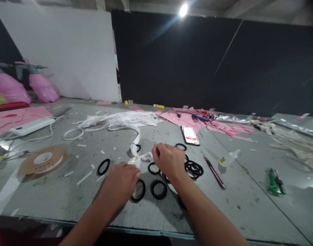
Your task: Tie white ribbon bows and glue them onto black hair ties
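A white printed ribbon (136,136) runs down from a loose heap and is looped in a knot or bow between my hands. My right hand (169,159) is closed on one ribbon end, pulled out to the right. With fingers curled, my left hand (124,177) grips the ribbon's lower left part; its fingertips are partly hidden. One black ring (138,148) sits just behind the knot. Another black ring (138,190) lies under my left hand's edge, and a thicker black ring (159,189) is between my forearms. Several black rings (194,169) are piled beside my right wrist.
A cardboard ribbon spool (25,164) lies at the left, near a white power strip (32,127). Right of my hands are a phone (190,135), a pen-like tool (214,171), a small plastic bottle (228,158) and green-handled snips (275,182). Pink scraps (182,116) lie along the back.
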Tool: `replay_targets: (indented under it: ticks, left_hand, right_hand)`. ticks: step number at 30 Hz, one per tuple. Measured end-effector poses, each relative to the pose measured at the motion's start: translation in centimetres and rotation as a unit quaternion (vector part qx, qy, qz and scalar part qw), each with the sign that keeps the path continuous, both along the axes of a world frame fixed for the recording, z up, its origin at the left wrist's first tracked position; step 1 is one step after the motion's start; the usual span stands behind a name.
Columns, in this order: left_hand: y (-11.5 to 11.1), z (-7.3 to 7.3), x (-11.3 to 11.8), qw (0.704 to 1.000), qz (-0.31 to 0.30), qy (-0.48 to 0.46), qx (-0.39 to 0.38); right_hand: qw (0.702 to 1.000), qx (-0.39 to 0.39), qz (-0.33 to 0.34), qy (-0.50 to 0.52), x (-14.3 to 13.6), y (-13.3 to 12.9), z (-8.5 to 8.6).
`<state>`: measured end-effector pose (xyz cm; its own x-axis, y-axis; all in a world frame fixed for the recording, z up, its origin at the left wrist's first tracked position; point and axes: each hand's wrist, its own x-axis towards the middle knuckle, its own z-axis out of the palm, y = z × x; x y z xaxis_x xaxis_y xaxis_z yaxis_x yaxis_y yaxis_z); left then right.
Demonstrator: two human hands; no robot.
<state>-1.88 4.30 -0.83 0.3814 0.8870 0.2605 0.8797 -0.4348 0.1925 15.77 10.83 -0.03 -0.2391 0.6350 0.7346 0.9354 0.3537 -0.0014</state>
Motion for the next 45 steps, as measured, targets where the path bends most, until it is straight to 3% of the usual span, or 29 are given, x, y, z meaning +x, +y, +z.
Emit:
replay_targets:
  ticks: [3,5,7,9,11,15,17,20,22,25,27,29,32,35,40,45]
  left_hand:
    - [1.5,-1.8,-1.5,0.997,0.036,0.034,0.055]
    - [1.3,-2.6,-1.7,0.988,0.095,0.064,0.1]
    - [0.1,-3.2,-1.9,0.983,0.097,0.072,0.141]
    - [-1.5,-3.8,-2.1,0.984,0.017,0.055,0.168]
    - [-2.9,-4.4,-2.1,0.986,-0.049,0.037,0.155]
    - [-4.2,-5.3,-1.7,0.986,-0.073,0.015,0.146]
    - [-4.2,-5.5,-1.6,0.986,-0.071,0.015,0.151]
    - [-4.1,-5.3,-1.4,0.984,-0.047,0.028,0.169]
    - [-4.0,-5.0,-1.2,0.984,-0.033,0.043,0.171]
    - [-4.1,-4.7,-0.8,0.986,-0.031,0.063,0.152]
    - [-4.3,-4.5,-0.5,0.987,-0.025,0.065,0.146]
    - [-4.6,-4.4,-0.2,0.987,-0.003,0.05,0.15]
    - [-5.0,-4.1,0.2,0.986,0.055,-0.003,0.155]
    - [-5.4,-3.8,0.4,0.985,0.087,-0.048,0.14]
    - [-5.6,-3.6,0.7,0.99,0.06,-0.066,0.112]
    - [-5.6,-3.4,0.6,0.994,0.05,-0.044,0.089]
  right_hand:
    - [1.0,-0.008,-0.014,0.024,1.0,0.3,1.1]
    - [0.993,0.022,-0.074,0.085,3.6,0.2,2.8]
    - [0.956,0.091,-0.193,0.203,7.6,-0.4,4.5]
    - [0.889,0.144,-0.318,0.296,12.4,-1.4,5.0]
    - [0.868,0.067,-0.375,0.317,16.6,-2.2,4.1]
    - [0.844,-0.234,-0.418,0.242,21.1,-1.9,0.1]
    - [0.848,-0.307,-0.396,0.172,21.5,-1.3,-1.6]
    - [0.863,-0.301,-0.379,0.146,20.8,-0.6,-2.4]
    - [0.884,-0.261,-0.351,0.168,19.6,-0.5,-1.9]
    - [0.919,-0.209,-0.251,0.221,16.7,-0.4,0.1]
    - [0.932,-0.182,-0.077,0.305,13.6,-0.3,1.7]
    - [0.916,-0.208,0.053,0.339,9.9,0.0,3.0]
    - [0.923,-0.25,0.172,0.237,4.9,0.6,3.6]
    - [0.907,-0.256,0.289,0.166,2.6,1.1,2.1]
    - [0.867,-0.312,0.252,0.297,3.3,1.4,-1.3]
    - [0.806,-0.34,0.26,0.409,3.3,0.9,-1.4]
